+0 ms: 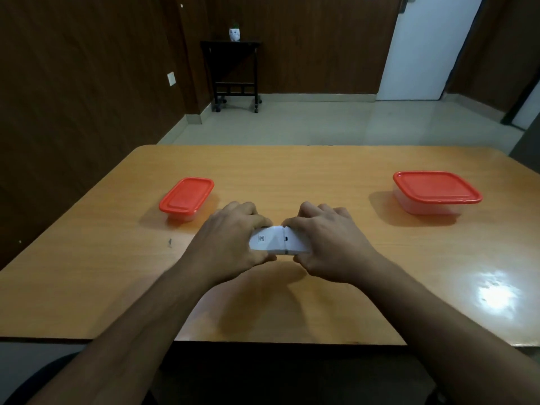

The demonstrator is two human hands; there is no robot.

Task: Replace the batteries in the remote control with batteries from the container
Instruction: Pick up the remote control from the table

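Seemingly a code label (261,238), unreadable.

Remote control (279,242) ends hidden under both hands — containers' contents perhaps indiscernible.

remote (279,241) between two containers (186,198), on table (321,176)

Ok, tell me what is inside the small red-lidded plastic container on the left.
Unclear. The small clear plastic container has its red lid shut, hiding the inside; nothing shows through the wall. Both hands grip the white remote control.
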